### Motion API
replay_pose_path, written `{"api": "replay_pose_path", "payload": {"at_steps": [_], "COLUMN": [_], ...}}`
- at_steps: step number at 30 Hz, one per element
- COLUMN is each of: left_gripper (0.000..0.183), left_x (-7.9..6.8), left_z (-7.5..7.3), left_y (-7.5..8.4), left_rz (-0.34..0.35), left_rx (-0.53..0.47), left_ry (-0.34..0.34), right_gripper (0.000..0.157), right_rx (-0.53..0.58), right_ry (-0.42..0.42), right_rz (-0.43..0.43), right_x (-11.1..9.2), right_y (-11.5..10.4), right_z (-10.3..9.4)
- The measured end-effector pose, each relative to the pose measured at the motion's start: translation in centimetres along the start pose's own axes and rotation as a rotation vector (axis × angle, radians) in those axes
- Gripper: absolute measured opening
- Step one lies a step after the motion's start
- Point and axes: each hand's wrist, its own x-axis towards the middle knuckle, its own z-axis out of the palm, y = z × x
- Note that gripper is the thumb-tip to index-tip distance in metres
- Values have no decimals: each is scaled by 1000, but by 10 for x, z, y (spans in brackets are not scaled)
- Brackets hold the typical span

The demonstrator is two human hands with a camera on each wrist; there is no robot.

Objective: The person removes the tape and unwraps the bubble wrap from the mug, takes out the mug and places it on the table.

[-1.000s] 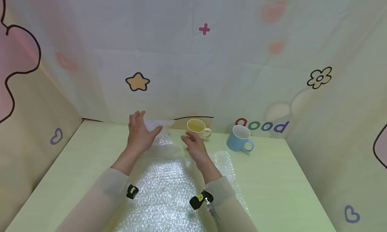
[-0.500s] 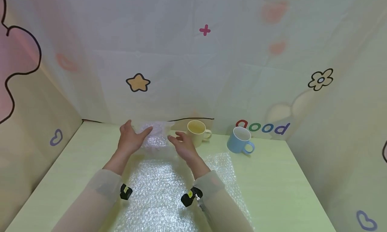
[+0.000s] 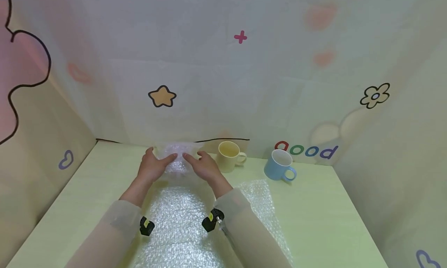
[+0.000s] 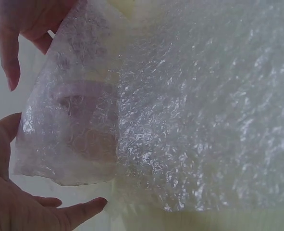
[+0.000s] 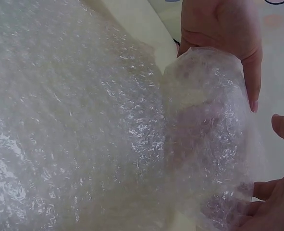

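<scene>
Toward the back of the table, a pinkish mug (image 4: 89, 120) shows through bubble wrap (image 3: 181, 206), whose far end is folded over it. My left hand (image 3: 151, 168) is at the bundle's left side, thumb reaching inward and fingers spread; in the left wrist view its fingers (image 4: 84, 209) are straight beside the wrap's edge. On the other side my right hand (image 3: 205, 168) reaches in, its thumb pointing toward the left one. In the right wrist view, some right fingers (image 5: 264, 190) are partly hidden behind the wrap.
A yellow mug (image 3: 228, 156) stands just right of my right hand. Farther right stands a blue mug (image 3: 278, 165), its handle toward the right. The rest of the wrap runs toward me over the light green table (image 3: 321, 213). A printed cloth wall (image 3: 206, 85) rises behind.
My right hand has moved left from near the yellow mug to the bundle. The left hand has lowered to the bundle's left side, bringing the two thumbs close together.
</scene>
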Motion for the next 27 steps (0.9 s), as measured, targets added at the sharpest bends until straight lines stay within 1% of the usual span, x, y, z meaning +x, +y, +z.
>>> {"api": "replay_pose_path", "payload": {"at_steps": [7,10,13,17,23,27], "left_gripper": [116,114,107,94,86,79], "left_x": [-1,0,0,-1,0,0], "left_z": [1,2,3,4,4,5], "left_y": [-6,-9,-10,-10,-11,-11], "left_rz": [-44,-41,-22,-6,7,24], "left_rx": [-77,-104,-127,-141,-131,-141], "left_ry": [-84,-100,-118,-133,-133,-125], "right_gripper": [85,81,78,76,75,74], "right_rx": [-8,-6,7,21,16,4], "right_ry": [15,26,40,40,17,18], "right_rz": [41,49,50,49,45,27], "right_x": [6,8,9,10,12,13], "right_y": [-4,-4,-3,-2,-2,0], "right_z": [7,10,12,12,13,13]}}
